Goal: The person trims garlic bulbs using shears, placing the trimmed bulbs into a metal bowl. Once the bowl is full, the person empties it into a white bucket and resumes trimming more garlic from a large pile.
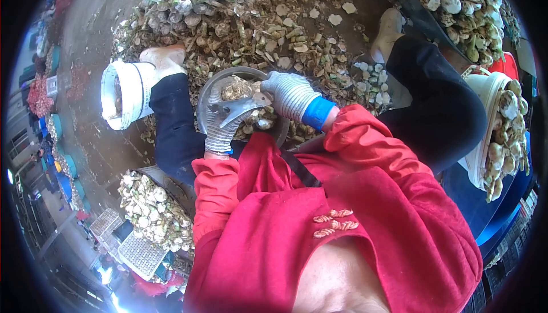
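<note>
My left hand (218,127), in a pale knitted glove, is wrapped round a garlic bulb (237,88) over a round metal bowl (205,99). My right hand (291,95), gloved with a blue cuff, is closed at the right end of a metal cutting tool (235,107). The tool's forked metal parts spread leftward, across the front of my left hand and just below the bulb. Its grip is mostly hidden by my right hand. More garlic (264,119) lies in the bowl under my hands.
Stalked garlic (182,10) is heaped ahead, with peelings and cut stalks (274,33) on the floor. A white bucket (127,93) stands left, near a garlic pile (153,207) and a white crate (140,254). At right, a white container (476,156) holds garlic (507,136).
</note>
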Demonstrator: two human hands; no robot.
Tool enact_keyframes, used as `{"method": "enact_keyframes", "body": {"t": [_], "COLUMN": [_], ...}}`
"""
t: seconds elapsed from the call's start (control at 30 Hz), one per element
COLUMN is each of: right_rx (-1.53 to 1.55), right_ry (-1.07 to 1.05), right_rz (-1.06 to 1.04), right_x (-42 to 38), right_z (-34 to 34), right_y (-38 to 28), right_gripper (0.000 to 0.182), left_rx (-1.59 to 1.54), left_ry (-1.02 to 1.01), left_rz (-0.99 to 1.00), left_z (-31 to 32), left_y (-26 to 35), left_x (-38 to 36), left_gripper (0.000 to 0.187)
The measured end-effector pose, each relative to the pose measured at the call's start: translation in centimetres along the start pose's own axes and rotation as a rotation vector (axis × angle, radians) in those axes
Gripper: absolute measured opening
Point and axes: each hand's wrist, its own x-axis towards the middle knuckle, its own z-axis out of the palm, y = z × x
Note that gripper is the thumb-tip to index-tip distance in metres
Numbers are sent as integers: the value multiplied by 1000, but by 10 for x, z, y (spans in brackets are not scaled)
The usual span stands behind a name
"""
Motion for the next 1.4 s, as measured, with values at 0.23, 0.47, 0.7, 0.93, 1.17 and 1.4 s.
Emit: {"method": "enact_keyframes", "body": {"t": [0.23, 0.47, 0.7, 0.93, 1.17, 1.4], "right_rx": [-96, -38, -69, 475, 295, 706], "right_ry": [-76, -112, 10, 356, 237, 304], "right_rz": [42, 76, 538, 39, 18, 729], "right_x": [-3, -3, 15, -6, 9, 17], "right_z": [8, 25, 21, 27, 34, 91], "right_y": [13, 36, 158, 13, 33, 151], "right_gripper": [29, 37, 28, 16, 24, 32], "left_rx": [-157, -757, -42, -1364, -1849, -977], "left_ry": [42, 201, 447, 481, 253, 400], "left_rz": [-97, -275, 357, -177, -71, -226], "left_z": [26, 44, 7, 25, 55, 5], "left_y": [24, -16, 80, 15, 42, 33], "left_x": [-8, -21, -21, 7, 13, -13], "left_gripper": [68, 52, 58, 66, 65, 55]}}
